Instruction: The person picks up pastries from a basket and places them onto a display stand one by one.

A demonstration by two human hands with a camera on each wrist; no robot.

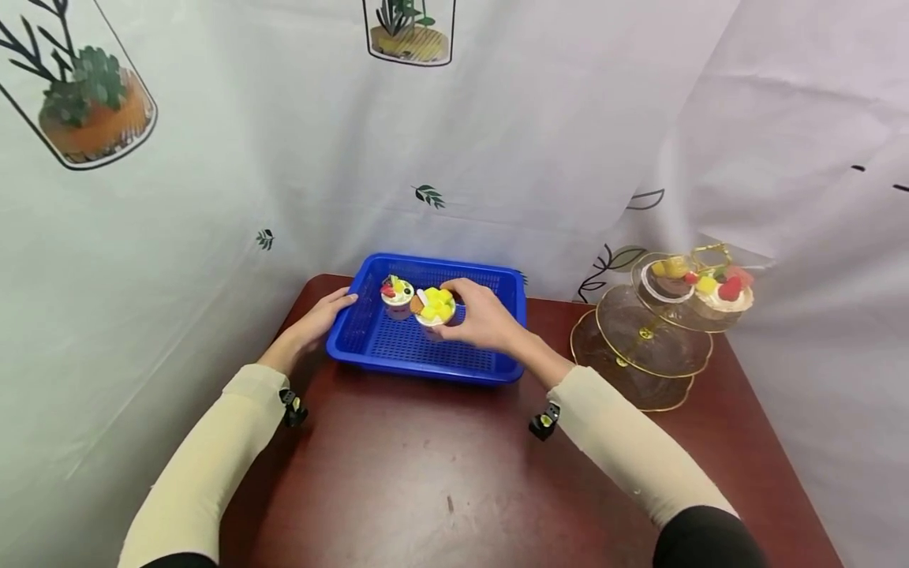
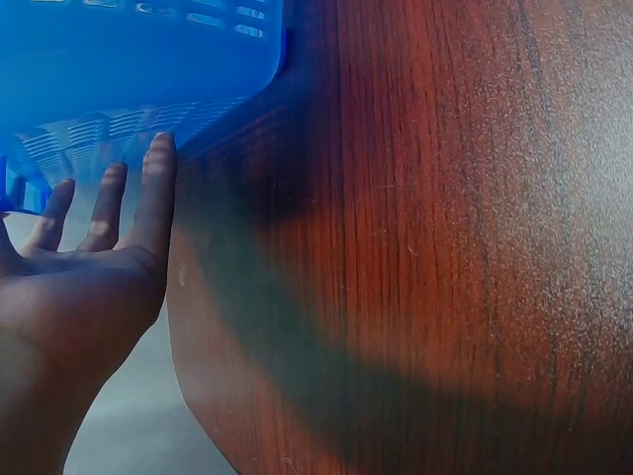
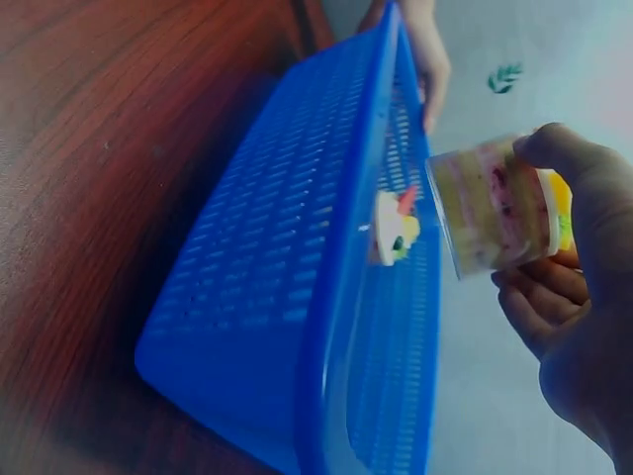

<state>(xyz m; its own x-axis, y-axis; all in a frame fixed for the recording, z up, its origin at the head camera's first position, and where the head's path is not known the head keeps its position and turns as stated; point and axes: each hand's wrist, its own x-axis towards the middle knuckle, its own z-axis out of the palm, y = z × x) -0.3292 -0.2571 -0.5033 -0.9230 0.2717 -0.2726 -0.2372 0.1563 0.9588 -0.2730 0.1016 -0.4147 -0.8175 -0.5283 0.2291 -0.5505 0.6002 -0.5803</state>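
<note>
Clear plastic dessert cup — light, rigid, we judge — held by our right hand, fingers wrapped round its wall; left hand flat against the basket.

Clear plastic dessert cup with yellow fruit cubes on top: layered cream filling visible through the wall, upright, gripped by the right hand above the floor of the blue perforated plastic basket. The basket sits flat on the bench, left hand against its left wall.
</note>
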